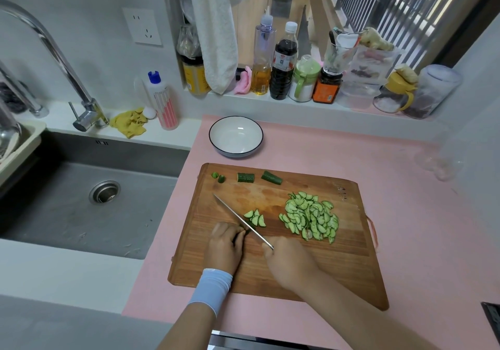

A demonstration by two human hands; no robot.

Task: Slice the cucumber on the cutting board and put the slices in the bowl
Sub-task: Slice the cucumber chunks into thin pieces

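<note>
On my feed I see a pale counter (67, 266) with a steel sink (67, 201) sunk into its left part and a pink mat (405, 187) spread over its right part. A wooden cutting board (338, 268) lies on the mat, skewed a little to the mat's edges. A white, dark-rimmed bowl (235, 138) stands just beyond its far left corner, and something clear and glassy (443, 165), too blurred for me to name, sits near the right edge. On the strip behind the sink I make out a crumpled yellow cloth (130, 122) beside a white bottle (163, 103) with a blue cap.
</note>
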